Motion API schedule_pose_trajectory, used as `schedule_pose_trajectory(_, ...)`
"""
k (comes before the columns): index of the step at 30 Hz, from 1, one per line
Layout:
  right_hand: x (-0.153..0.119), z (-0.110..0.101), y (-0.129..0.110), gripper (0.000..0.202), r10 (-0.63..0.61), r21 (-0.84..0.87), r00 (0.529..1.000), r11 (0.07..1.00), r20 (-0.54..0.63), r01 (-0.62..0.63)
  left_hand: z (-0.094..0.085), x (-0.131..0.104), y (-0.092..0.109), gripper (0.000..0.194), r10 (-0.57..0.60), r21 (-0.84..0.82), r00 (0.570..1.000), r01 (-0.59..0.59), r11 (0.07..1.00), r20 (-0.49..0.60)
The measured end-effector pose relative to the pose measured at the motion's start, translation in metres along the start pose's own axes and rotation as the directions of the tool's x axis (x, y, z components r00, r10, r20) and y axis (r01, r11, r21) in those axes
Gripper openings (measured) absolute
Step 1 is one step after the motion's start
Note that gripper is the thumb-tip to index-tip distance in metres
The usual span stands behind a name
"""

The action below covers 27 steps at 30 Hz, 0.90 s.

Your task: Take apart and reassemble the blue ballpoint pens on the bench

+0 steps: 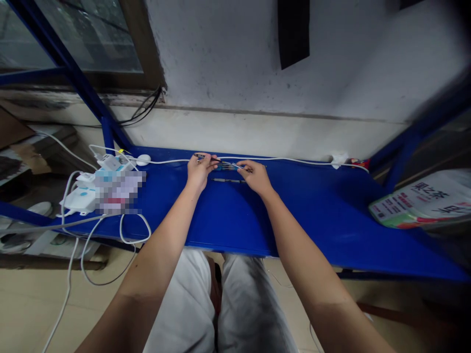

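Note:
My left hand (199,170) is closed on a dark pen (217,160), whose thin end points right toward my other hand. Pinched in my right hand (254,175) is a slim, light-coloured pen part (239,166) with a dark end; its exact kind is too small to make out. The two pieces nearly meet between my hands, and I cannot tell if they touch. Behind and below them, several thin pen pieces (225,167) with bluish ends lie on the blue shelf. A pen (227,180) with a dark grip lies just in front, its right end near my right fingers.
The blue shelf (235,220) runs along the wall. White power strips (79,198) with cables stand at the left. A white cable (287,159) runs along the back edge. At the right are a printed bag (423,198) and a small red packet (359,164).

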State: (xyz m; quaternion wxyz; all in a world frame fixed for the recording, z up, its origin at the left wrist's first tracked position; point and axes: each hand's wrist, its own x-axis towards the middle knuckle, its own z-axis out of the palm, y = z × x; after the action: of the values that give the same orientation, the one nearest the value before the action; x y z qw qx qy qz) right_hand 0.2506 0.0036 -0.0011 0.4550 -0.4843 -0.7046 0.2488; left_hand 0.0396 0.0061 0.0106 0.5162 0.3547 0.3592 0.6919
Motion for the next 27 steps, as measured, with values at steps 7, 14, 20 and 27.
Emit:
schedule_pose_trajectory(7, 0.002, -0.004, 0.011, 0.015, 0.064, -0.098, 0.998, 0.993, 0.014, -0.062, -0.010, 0.010, -0.011, 0.018, 0.019, 0.257, 0.969, 0.047, 0.965, -0.246)
schedule_pose_trajectory(14, 0.003, 0.003, 0.018, 0.015, 0.057, -0.121, 0.997, 0.991, 0.045, -0.051, -0.010, 0.009, -0.020, 0.018, -0.013, 0.256, 0.974, 0.073, 0.964, -0.228)
schedule_pose_trajectory(20, 0.003, 0.002, 0.018, 0.016, 0.060, -0.144, 0.997, 0.988, 0.043, -0.053, -0.009, 0.008, -0.018, 0.019, -0.045, 0.244, 0.966, 0.109, 0.964, -0.253)
schedule_pose_trajectory(27, 0.003, 0.004, 0.017, 0.018, 0.060, -0.133, 0.996, 0.990, 0.061, -0.052, -0.007, 0.006, -0.012, 0.014, -0.019, 0.222, 0.955, 0.088, 0.971, -0.296)
